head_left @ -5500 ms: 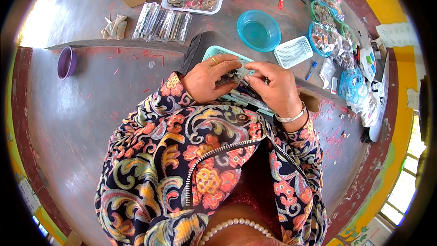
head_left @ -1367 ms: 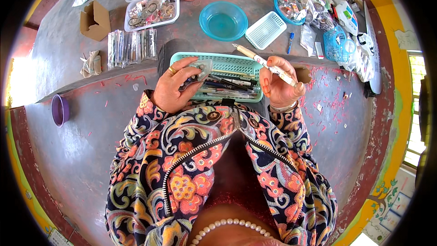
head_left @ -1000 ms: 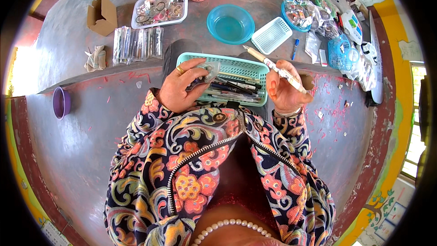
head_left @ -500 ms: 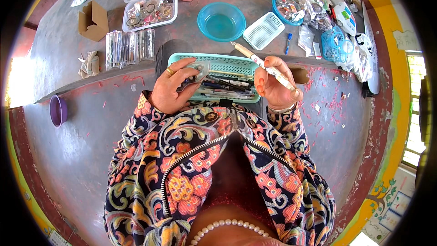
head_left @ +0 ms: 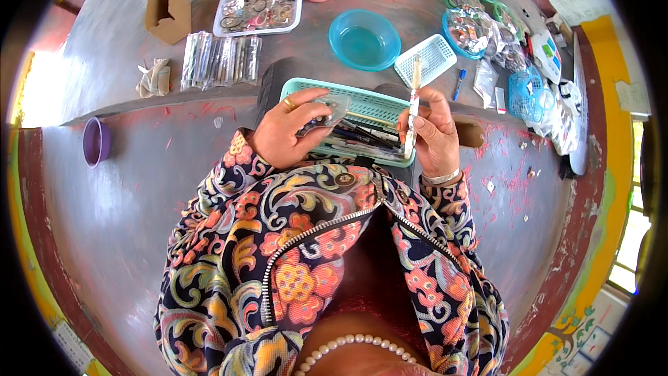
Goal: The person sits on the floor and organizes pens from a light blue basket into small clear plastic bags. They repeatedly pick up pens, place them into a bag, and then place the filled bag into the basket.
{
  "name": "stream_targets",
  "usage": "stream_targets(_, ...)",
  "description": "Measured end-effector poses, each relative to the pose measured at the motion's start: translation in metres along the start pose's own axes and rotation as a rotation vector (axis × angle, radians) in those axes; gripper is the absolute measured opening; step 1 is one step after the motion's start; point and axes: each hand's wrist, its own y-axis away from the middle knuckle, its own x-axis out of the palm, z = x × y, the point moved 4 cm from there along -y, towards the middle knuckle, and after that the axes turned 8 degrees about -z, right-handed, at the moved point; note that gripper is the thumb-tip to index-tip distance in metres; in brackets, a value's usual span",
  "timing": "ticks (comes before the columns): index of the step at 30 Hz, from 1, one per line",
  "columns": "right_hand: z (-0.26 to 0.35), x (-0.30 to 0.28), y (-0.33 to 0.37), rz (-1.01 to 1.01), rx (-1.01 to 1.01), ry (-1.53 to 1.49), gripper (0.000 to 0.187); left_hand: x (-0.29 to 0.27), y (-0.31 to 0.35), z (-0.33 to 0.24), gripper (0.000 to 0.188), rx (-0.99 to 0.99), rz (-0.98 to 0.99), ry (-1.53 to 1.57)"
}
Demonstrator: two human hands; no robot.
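Note:
A mint-green plastic basket [head_left: 362, 97] rests at my lap, holding several pens [head_left: 369, 138] in a loose pile. Over its left end, my left hand [head_left: 287, 132] is closed around a clear plastic packet [head_left: 337, 107] with small dark items in it. My right hand [head_left: 438, 136], above the basket's right end, pinches a white printed pen [head_left: 412, 113] with a beige upper part. The pen stands nearly upright in the view, thumb across its lower half.
On the raised grey surface ahead are a blue-green bowl [head_left: 364, 39], a pale perforated tray [head_left: 426, 60], a blue marker [head_left: 460, 85], bundled pens in clear sleeves [head_left: 221, 61] and a cardboard box [head_left: 168, 14]. Tubs of packets [head_left: 259, 10] stand behind. A purple bowl [head_left: 97, 142] is at left.
The pen in my right hand has swung from a leftward slant to nearly upright, and my grip on it has turned. My left hand keeps the packet. The whole view has shifted slightly.

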Motion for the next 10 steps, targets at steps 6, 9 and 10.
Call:
stream_targets(6,0.004,0.006,-0.007,-0.096,-0.080,0.164,0.041,0.000,0.002,0.005,0.034,-0.025,0.023,0.021)
stream_targets(9,0.006,0.005,-0.010,-0.054,-0.049,0.143,0.033,0.000,0.003,0.006,0.037,-0.033,0.044,0.000)
stream_targets(10,0.012,0.015,-0.012,-0.035,-0.059,0.139,0.033,0.000,0.004,0.007,0.040,-0.060,0.053,0.012)
